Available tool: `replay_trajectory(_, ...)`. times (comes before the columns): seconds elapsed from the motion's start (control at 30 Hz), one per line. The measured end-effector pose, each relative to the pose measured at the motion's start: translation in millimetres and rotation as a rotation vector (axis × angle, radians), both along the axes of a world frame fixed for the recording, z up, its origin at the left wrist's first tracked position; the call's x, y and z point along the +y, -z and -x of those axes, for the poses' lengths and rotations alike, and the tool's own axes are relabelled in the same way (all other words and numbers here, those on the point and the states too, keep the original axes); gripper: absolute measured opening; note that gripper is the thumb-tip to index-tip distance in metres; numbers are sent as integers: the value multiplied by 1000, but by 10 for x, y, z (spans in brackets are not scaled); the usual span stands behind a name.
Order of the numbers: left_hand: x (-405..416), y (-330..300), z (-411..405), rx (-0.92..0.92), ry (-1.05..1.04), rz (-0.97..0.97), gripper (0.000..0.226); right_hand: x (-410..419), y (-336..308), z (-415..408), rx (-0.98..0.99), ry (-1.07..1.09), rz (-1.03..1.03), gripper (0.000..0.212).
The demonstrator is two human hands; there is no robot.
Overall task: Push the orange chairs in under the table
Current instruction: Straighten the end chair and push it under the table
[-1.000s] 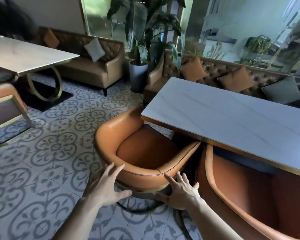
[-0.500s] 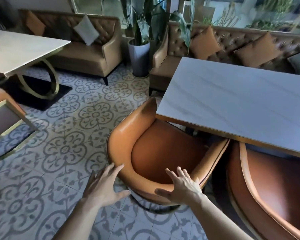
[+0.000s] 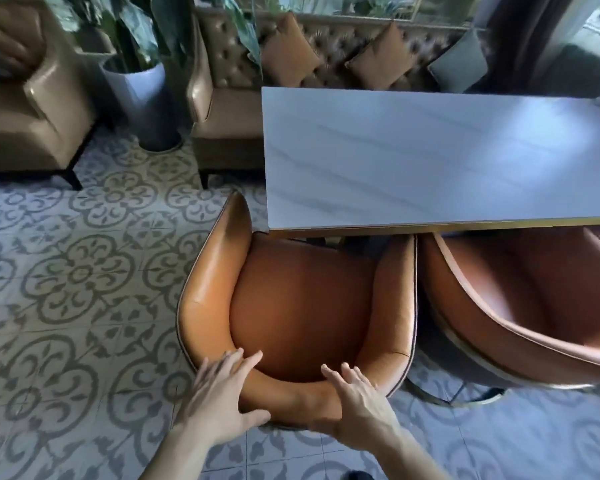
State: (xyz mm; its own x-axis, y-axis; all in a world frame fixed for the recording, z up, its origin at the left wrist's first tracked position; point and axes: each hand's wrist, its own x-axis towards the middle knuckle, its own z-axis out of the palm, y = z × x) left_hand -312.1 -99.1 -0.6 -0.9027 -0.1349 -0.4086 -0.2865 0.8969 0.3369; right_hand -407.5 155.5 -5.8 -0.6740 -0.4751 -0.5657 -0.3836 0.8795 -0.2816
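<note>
An orange leather tub chair (image 3: 302, 306) stands at the left end of the white marble table (image 3: 430, 157), its front tucked under the table's edge. My left hand (image 3: 222, 393) and my right hand (image 3: 357, 400) lie flat on the top of its backrest, fingers spread, not curled around it. A second orange chair (image 3: 520, 306) stands to the right, side by side with the first, its front also under the tabletop.
A brown tufted sofa (image 3: 326, 50) with several cushions runs behind the table. A grey planter (image 3: 142, 98) and a tan armchair (image 3: 32, 116) stand at the back left. Patterned floor tiles (image 3: 77, 271) stretch to the left.
My view has swung to face the table squarely. The left chair now stands straighter to the table edge and closer to the right chair. Both hands have come onto its backrest.
</note>
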Motion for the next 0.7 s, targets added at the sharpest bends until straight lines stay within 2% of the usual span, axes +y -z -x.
replay_trajectory(0.13, -210, 264, 104, -23, 176, -12, 100, -263, 190, -212, -22, 32, -13, 103)
replay_trajectory(0.3, -234, 498, 126, 5, 294, -14, 86, -364, 336, -277, 125, 16, -56, 88)
replay_trajectory(0.5, -233, 627, 76, 114, 314, 4, 79, -286, 497, -303, 207, -47, -22, 88)
replay_trajectory(0.7, -185, 677, 50, 114, 286, 62, 79, -207, 634, -315, 305, -81, 9, 86)
